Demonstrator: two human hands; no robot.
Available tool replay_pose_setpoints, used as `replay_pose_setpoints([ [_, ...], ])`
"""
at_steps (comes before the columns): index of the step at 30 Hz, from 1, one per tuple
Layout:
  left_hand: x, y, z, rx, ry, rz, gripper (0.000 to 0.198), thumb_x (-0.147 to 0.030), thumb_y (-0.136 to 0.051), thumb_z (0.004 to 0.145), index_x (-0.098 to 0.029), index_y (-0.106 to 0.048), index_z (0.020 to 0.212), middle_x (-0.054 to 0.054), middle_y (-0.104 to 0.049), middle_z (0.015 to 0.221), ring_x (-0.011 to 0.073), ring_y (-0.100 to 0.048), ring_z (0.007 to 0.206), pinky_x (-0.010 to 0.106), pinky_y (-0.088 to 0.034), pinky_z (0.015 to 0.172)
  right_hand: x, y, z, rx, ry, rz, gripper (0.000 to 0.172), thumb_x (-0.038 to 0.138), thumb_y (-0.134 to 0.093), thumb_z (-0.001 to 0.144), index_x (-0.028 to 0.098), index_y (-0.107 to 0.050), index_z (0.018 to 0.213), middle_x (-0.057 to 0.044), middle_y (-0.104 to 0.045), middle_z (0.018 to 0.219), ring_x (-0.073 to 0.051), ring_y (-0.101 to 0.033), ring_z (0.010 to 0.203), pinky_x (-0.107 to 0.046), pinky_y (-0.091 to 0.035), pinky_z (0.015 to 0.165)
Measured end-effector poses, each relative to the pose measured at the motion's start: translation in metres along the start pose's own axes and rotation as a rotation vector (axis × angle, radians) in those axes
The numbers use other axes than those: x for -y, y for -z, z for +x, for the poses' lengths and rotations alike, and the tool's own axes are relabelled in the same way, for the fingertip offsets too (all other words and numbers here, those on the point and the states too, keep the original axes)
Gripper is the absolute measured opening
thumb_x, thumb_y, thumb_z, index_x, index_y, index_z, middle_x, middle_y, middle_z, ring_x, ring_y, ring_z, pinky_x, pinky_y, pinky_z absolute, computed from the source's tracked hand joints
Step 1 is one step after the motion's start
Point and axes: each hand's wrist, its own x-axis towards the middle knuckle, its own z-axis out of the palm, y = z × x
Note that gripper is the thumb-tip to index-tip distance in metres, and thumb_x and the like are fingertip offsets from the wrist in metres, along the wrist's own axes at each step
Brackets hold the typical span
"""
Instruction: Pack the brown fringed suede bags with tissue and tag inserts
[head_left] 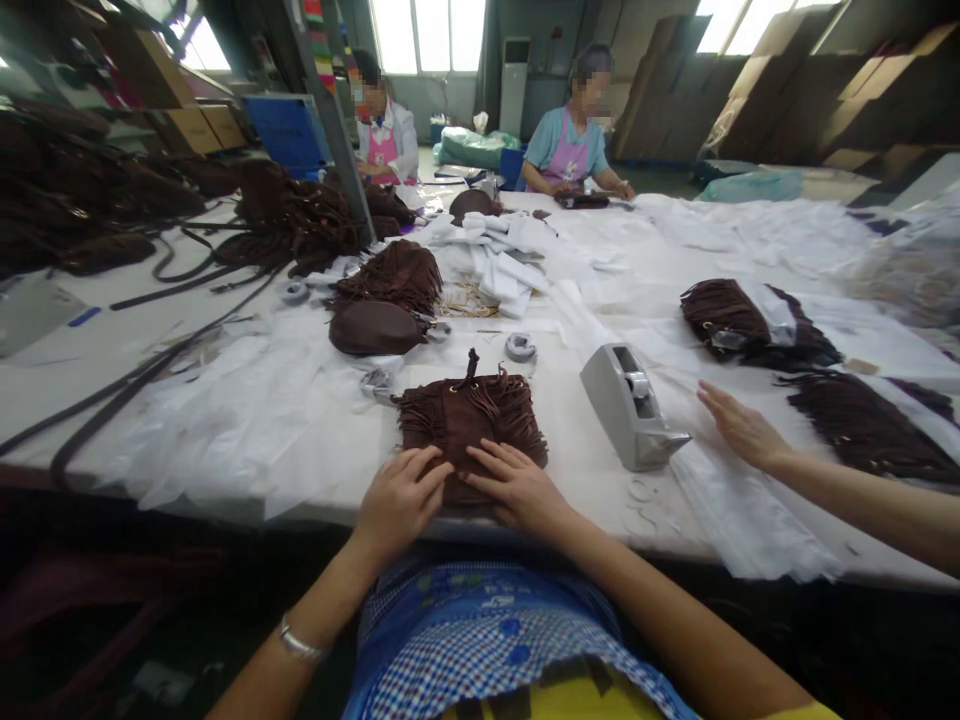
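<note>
A dark brown fringed bag (469,415) lies flat at the table's front edge, its fringe hanging over both sides and a short drawstring end sticking up at the top. My left hand (401,492) rests on its lower left part, fingers stretched out. On the lower right part lies my right hand (517,485), its fingers spread as well. Neither hand grips anything. Just behind the bag sits a small grey coiled strap (520,347). A grey tape dispenser (631,405) stands to the right of the bag.
Another person's hand (742,425) reaches in from the right over clear plastic bags (750,520). Wrapped fringed bags (757,325) lie beyond it. More brown bags (386,300) and long straps (142,400) cover the left. Two co-workers (568,150) are across the table (570,440).
</note>
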Motion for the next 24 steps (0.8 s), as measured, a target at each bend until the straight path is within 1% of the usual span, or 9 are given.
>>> replay_pose_setpoints([
  [3, 0.019, -0.003, -0.027, -0.095, 0.207, 0.005, 0.032, -0.024, -0.048, 0.096, -0.026, -0.065, 0.124, 0.008, -0.067, 0.123, 0.0257, -0.061, 0.114, 0.042, -0.051, 0.097, 0.001, 0.003, 0.001, 0.028, -0.004, 0.022, 0.068, 0.02, -0.067, 0.08, 0.031, -0.049, 0.145, -0.006, -0.034, 0.159, -0.03, -0.028, 0.148, -0.053, -0.029, 0.118],
  [6, 0.019, 0.012, -0.04, -0.155, 0.337, 0.007, 0.03, -0.027, -0.049, 0.096, -0.026, -0.066, 0.121, 0.008, -0.067, 0.12, 0.0255, -0.063, 0.109, 0.041, -0.053, 0.093, 0.003, 0.0, 0.001, 0.025, -0.025, 0.013, 0.067, 0.022, -0.067, 0.082, 0.031, -0.048, 0.146, -0.006, -0.033, 0.16, -0.031, -0.027, 0.148, -0.053, -0.026, 0.119],
  [9, 0.002, 0.036, -0.025, -0.288, 0.396, 0.068, 0.023, -0.031, -0.055, 0.092, -0.026, -0.072, 0.108, 0.008, -0.064, 0.125, 0.0306, -0.061, 0.11, 0.049, -0.05, 0.097, 0.009, -0.004, -0.003, 0.017, -0.052, -0.008, 0.065, 0.028, -0.068, 0.085, 0.032, -0.046, 0.146, -0.005, -0.032, 0.161, -0.029, -0.025, 0.149, -0.05, -0.023, 0.12],
  [11, -0.013, 0.046, -0.003, -0.374, 0.365, 0.005, 0.028, -0.032, -0.055, 0.092, -0.028, -0.068, 0.117, 0.006, -0.061, 0.133, 0.0312, -0.059, 0.117, 0.052, -0.045, 0.105, 0.014, -0.006, -0.003, 0.004, -0.056, -0.031, 0.061, 0.033, -0.066, 0.088, 0.033, -0.046, 0.146, -0.003, -0.032, 0.161, -0.027, -0.025, 0.149, -0.047, -0.023, 0.121],
  [12, -0.02, 0.046, 0.01, -0.359, 0.316, -0.088, 0.032, -0.031, -0.052, 0.093, -0.032, -0.065, 0.123, 0.004, -0.061, 0.135, 0.0293, -0.058, 0.12, 0.05, -0.044, 0.107, 0.015, -0.008, -0.003, -0.014, -0.054, -0.049, 0.057, 0.035, -0.063, 0.09, 0.033, -0.047, 0.145, -0.002, -0.032, 0.161, -0.026, -0.025, 0.149, -0.046, -0.024, 0.12],
  [14, -0.033, 0.034, 0.033, -0.248, 0.165, -0.29, 0.04, -0.031, -0.047, 0.096, -0.037, -0.056, 0.135, -0.001, -0.059, 0.139, 0.0245, -0.058, 0.125, 0.044, -0.046, 0.108, 0.015, -0.012, 0.0, -0.052, -0.054, -0.106, 0.046, 0.037, -0.056, 0.096, 0.034, -0.049, 0.142, 0.0, -0.036, 0.159, -0.024, -0.025, 0.148, -0.045, -0.026, 0.119],
  [18, -0.038, -0.025, 0.047, 0.013, -0.041, -0.358, 0.055, -0.036, -0.044, 0.097, -0.034, -0.037, 0.151, 0.002, -0.047, 0.152, 0.0241, -0.051, 0.135, 0.043, -0.049, 0.106, 0.02, -0.016, 0.001, -0.071, -0.074, -0.24, 0.026, 0.032, -0.054, 0.097, 0.021, -0.068, 0.117, -0.005, -0.057, 0.142, -0.024, -0.03, 0.145, -0.043, -0.027, 0.12],
  [21, -0.017, -0.062, 0.03, 0.052, -0.066, -0.243, 0.064, -0.042, -0.049, 0.092, -0.032, -0.035, 0.153, 0.006, -0.049, 0.151, 0.0291, -0.05, 0.135, 0.05, -0.049, 0.105, 0.033, -0.013, -0.004, -0.088, -0.058, -0.292, 0.024, 0.033, -0.056, 0.095, 0.017, -0.071, 0.105, -0.009, -0.055, 0.143, -0.028, -0.035, 0.142, -0.045, -0.029, 0.119],
  [24, 0.006, -0.076, 0.009, -0.007, -0.092, -0.197, 0.071, -0.04, -0.056, 0.082, -0.043, -0.035, 0.15, 0.002, -0.055, 0.145, 0.037, -0.051, 0.132, 0.065, -0.042, 0.104, 0.041, -0.003, -0.01, -0.105, -0.06, -0.342, 0.031, 0.044, -0.052, 0.097, 0.023, -0.07, 0.112, -0.005, -0.051, 0.147, -0.028, -0.039, 0.139, -0.045, -0.039, 0.112],
])
